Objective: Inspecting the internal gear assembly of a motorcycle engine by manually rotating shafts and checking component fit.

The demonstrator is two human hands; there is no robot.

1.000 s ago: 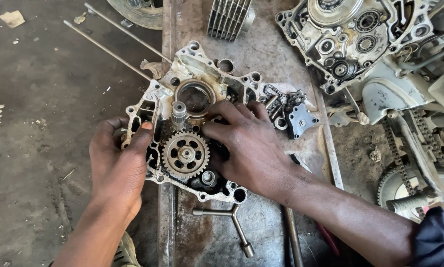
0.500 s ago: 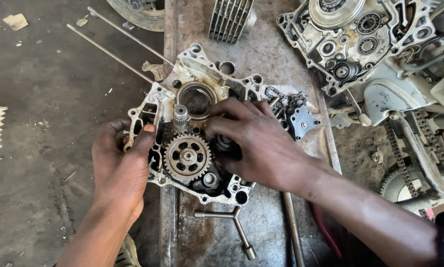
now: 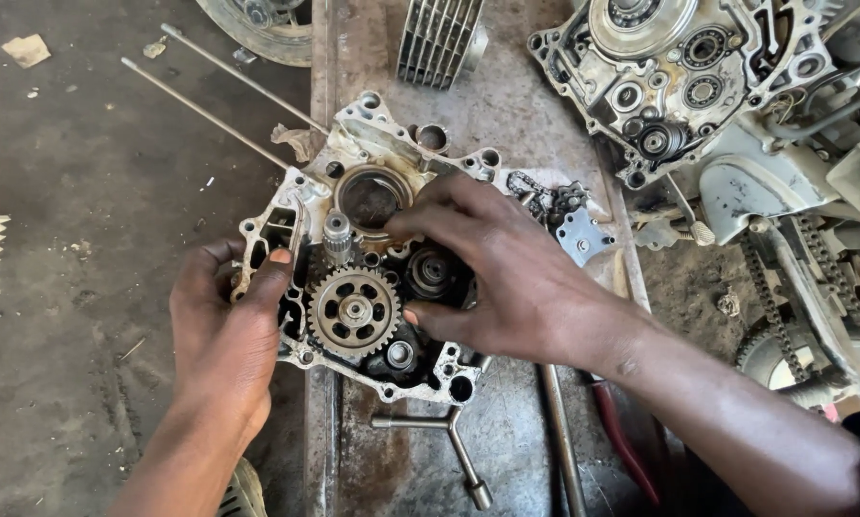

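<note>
Here, both of my bare hands work on a grimy aluminium engine crankcase half (image 3: 372,163) lying flat on a rusty metal bench (image 3: 506,124). My left hand (image 3: 224,330) curls around the case's near left edge, thumb hooked over the rim, fingers closed under it, steadying it. My right hand (image 3: 511,278) lies across the middle of the case, fingers spread and bent; index finger and thumb close around a small dark gear cluster (image 3: 432,271) seated inside, though I cannot tell how firmly they grip it.

Between my two hands sits a large toothed gear (image 3: 354,311) with round holes, and just beyond it a short splined shaft (image 3: 338,230) stands upright beside a big round bearing bore (image 3: 372,196).

The case looks heavy, rigid and oily, so I judge its thick outer rim the safest place to hold; the thin cast lugs look brittle. The gears look like hard steel, slick with oil, best pinched by their hubs.

Below my right wrist lies a T-handle wrench (image 3: 449,445). Beyond my right fingers lie a loose chain (image 3: 545,196), a finned cylinder (image 3: 439,38), and, further right, another opened engine case (image 3: 679,77).
</note>
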